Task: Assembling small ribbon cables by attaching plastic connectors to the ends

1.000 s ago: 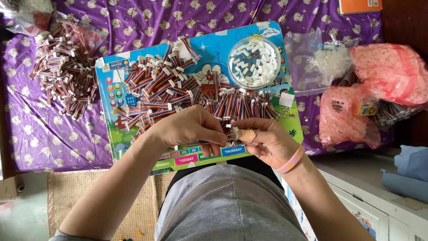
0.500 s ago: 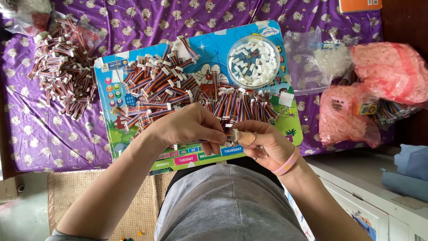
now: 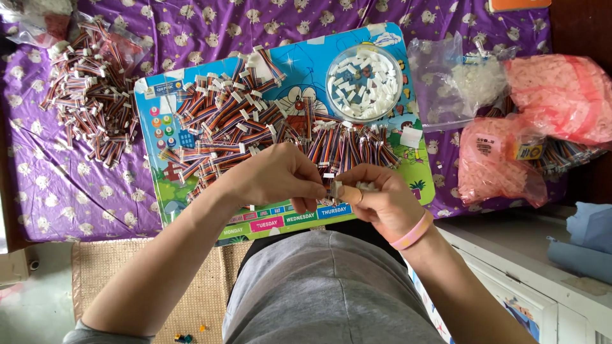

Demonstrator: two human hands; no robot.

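**Hands meet over a small connector above the blue board**

A purple cloth printed with small pale animals covers the work surface, and a blue cartoon board lies on it in front of you. Just above the near edge of that board, your two hands come together on one small piece: a short wire connector, pinched between the fingertips of both. Your left hand is curled closed, its thumb and forefinger pressing the piece from the left. Your right hand, a pink wristband on its wrist, is likewise closed around it from the right; whether it holds anything else in the palm, you cannot tell.

Just beyond your hands, a row of striped ribbon cables with white ends lies across the board, and a looser heap of the same cables spreads over the board's far left part. At the far right of the board stands a round clear tub filled with white plastic housings.

Further left, off the board, another pile of cables rests on the cloth. To the right sit a clear bag of white parts and two pink bags, well apart from your hands. Nearest to you, your grey shirt fills the lower middle of the view.
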